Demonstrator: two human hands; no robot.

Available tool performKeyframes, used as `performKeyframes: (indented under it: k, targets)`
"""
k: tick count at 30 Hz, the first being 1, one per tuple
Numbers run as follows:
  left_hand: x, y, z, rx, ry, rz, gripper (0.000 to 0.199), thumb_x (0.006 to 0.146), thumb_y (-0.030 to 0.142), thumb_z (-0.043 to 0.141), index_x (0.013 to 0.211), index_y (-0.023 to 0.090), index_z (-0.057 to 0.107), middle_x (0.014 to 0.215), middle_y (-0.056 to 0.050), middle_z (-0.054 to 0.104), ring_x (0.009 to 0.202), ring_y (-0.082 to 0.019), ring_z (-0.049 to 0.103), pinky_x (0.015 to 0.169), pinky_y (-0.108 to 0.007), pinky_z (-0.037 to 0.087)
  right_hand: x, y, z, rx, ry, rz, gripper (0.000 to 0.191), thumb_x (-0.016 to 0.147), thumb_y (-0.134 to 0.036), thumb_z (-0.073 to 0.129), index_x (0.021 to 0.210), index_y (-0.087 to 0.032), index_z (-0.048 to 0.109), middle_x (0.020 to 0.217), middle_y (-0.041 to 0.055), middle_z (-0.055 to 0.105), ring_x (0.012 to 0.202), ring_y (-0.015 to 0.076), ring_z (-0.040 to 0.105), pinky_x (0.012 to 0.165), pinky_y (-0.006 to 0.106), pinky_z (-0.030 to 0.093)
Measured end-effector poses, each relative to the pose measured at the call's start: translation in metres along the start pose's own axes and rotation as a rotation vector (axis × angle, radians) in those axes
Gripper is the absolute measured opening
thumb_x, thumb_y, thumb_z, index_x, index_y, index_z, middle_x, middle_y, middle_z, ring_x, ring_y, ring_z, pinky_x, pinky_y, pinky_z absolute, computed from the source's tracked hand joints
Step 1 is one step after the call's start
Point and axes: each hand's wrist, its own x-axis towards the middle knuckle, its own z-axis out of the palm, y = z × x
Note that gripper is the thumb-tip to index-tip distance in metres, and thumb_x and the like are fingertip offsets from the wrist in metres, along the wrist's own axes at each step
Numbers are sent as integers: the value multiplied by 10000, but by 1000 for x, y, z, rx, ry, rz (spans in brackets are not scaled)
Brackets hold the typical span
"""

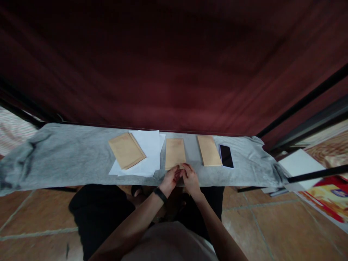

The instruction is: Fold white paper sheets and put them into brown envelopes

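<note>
The middle envelope [174,152] is laid between papers [152,148] and stack [209,151], its near edge overlapped by left hand [170,177] and right hand [190,179], fingertips bunched, whether clamped cannot be told, and could be creased by uneven pressure.

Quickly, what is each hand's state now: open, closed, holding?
Left hand: fingers bent near the middle envelope; grip cannot be told.
Right hand: fingers bent, close to left hand; grip cannot be told.
</note>
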Motion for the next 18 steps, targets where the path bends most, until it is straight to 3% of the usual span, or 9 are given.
performKeyframes:
  k: [6,9,11,13,16,18]
  targets:
    - [-6,-12,-14,320,6,29,304,891,383,661,728,127,659,662,-75,694,545,-162,662,568,-290,558,-15,15,3,-126,-110,-101,404,988,-173,400,1298,-198,658,1308,100,685,1234,218,625,1089,412,498]
    - [-19,-11,-25,469,16,119,272,891,394,647,763,156,682,790,-98,733,700,-214,718,716,-372,602,-19,21,2,-165,-146,-144,414,998,-174,392,1325,-174,645,1351,113,663,1286,231,591,1125,453,463]
    - [-27,-8,-33,616,1,270,189,899,352,634,872,182,714,1008,-111,755,981,-247,722,940,-412,568,-22,22,3,-179,-153,-152,418,1021,-204,378,1356,-158,624,1383,125,643,1322,240,564,1150,477,431]
    - [-34,-5,-41,966,-52,546,260,938,327,571,1108,187,708,1294,-123,686,1279,-263,597,1135,-446,439,-23,21,4,-183,-148,-148,430,1048,-262,359,1383,-144,602,1414,135,619,1360,252,531,1173,503,395]
    - [-38,-5,-53,1640,-142,924,507,990,321,452,1439,94,503,1546,-179,472,1477,-278,387,1231,-493,305,-25,15,10,-158,-168,-156,475,1078,-321,289,1430,-153,560,1458,119,586,1399,233,494,1187,490,378]
    - [-36,-10,-60,1889,-139,992,592,993,313,426,1513,32,387,1592,-210,389,1517,-282,305,1247,-488,271,-26,12,15,-153,-199,-176,499,1086,-337,249,1459,-160,528,1479,108,568,1415,214,476,1192,465,374]
